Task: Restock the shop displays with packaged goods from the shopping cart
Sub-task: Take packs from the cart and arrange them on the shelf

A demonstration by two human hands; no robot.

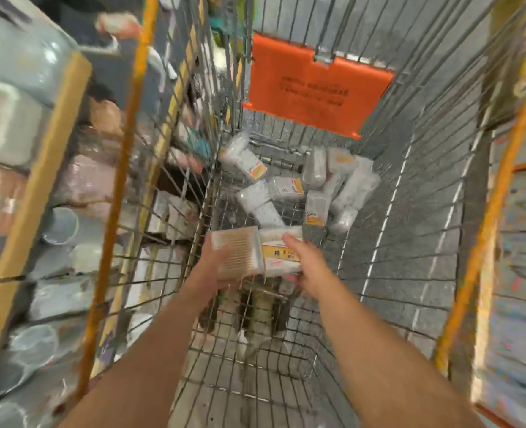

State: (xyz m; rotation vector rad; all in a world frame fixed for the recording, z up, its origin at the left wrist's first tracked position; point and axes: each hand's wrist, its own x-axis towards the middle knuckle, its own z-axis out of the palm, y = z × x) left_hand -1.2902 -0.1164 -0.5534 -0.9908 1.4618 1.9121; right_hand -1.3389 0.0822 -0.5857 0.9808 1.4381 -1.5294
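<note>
Single view, head-worn, wide-angle. Looks forward and steeply down into the wire shopping cart (286, 350) from above its near end. Both forearms enter from the bottom edge; left hand (215, 267) and right hand (304, 267) sit near frame centre, close to the lens. Cart floor and packs (286, 186) lie further off. Orange flap (314, 84) marks the far end, top centre. Shelving (24, 149) runs along the left edge, blurred. Edges bow with lens distortion. No second view.

"棉" on held box label (278, 254)
</note>
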